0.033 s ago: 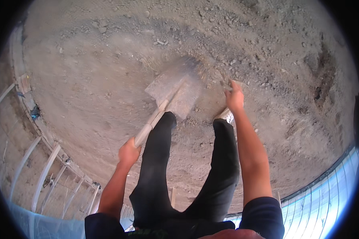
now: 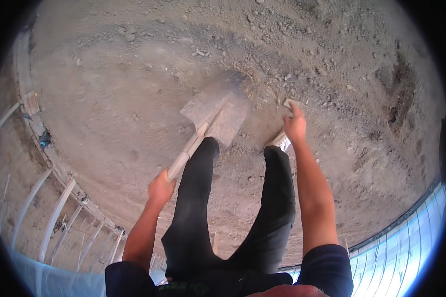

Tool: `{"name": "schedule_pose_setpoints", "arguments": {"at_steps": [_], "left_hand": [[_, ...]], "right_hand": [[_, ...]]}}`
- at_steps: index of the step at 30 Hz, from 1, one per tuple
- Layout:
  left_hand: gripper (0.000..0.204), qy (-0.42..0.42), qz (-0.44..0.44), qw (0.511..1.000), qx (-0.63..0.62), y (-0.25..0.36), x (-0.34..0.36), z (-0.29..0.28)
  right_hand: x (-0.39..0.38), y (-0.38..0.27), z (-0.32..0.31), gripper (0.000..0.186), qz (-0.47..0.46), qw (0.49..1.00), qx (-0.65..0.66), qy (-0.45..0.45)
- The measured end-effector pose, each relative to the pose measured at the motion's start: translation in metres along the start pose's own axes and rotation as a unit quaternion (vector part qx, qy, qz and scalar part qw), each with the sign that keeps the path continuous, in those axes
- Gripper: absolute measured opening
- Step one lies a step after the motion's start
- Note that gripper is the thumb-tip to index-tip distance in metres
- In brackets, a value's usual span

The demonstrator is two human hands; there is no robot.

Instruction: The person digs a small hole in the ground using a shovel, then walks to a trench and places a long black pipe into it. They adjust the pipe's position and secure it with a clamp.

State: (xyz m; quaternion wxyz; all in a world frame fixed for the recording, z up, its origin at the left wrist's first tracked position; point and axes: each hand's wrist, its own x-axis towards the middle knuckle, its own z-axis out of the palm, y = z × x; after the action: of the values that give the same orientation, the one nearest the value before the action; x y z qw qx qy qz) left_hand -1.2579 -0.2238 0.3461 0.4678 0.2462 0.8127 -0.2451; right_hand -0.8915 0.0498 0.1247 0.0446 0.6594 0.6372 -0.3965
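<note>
Shovel with dusty grey-brown metal blade and pale wooden handle (image 2: 228, 114) sits blade-down on loose brown soil (image 2: 109, 99), angled past the black left trouser leg (image 2: 195, 198). Left hand (image 2: 161, 187) wrapped round its handle; shovel basically unmoved. Change: right hand (image 2: 295, 126) pulled back slightly toward the body, fingertips at a small flat pale piece (image 2: 288, 103); can't tell if gripped. My read: left alone steadies shovel, right works separately. Containers: none visible.

Left grip (image 2: 161, 187) holds shovel (image 2: 217, 116); right grip (image 2: 295, 124) near pale scrap (image 2: 287, 103).
</note>
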Motion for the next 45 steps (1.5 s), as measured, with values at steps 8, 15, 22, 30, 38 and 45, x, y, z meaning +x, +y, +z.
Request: {"name": "schedule_pose_setpoints", "arguments": {"at_steps": [8, 15, 22, 30, 38, 45], "left_hand": [[0.032, 0.013, -0.026, 0.999, -0.037, -0.046, -0.112, -0.029], [0.028, 0.029, -0.114, 0.983, -0.138, -0.105, -0.218, -0.059], [0.034, 0.033, -0.153, 0.927, -0.340, -0.139, -0.271, -0.005], [0.042, 0.075, -0.141, 0.856, -0.491, -0.171, -0.253, 0.005], [0.060, 0.088, -0.243, 0.783, -0.567, -0.239, -0.241, 0.037], [0.060, 0.039, -0.336, 0.706, -0.622, -0.257, -0.231, 0.071]], "right_hand": [[-0.119, 0.040, -0.192, 0.037, -0.034, 0.981, -0.123, -0.149], [-0.199, -0.029, -0.310, 0.041, -0.092, 0.949, -0.254, -0.161], [-0.188, -0.115, -0.404, 0.035, -0.104, 0.965, -0.225, -0.082], [-0.228, -0.254, -0.416, 0.018, 0.003, 0.996, -0.054, -0.066], [-0.231, -0.368, -0.326, 0.059, -0.098, 0.986, -0.028, -0.133], [-0.149, -0.490, -0.252, 0.018, -0.118, 0.917, -0.254, -0.283]]}}
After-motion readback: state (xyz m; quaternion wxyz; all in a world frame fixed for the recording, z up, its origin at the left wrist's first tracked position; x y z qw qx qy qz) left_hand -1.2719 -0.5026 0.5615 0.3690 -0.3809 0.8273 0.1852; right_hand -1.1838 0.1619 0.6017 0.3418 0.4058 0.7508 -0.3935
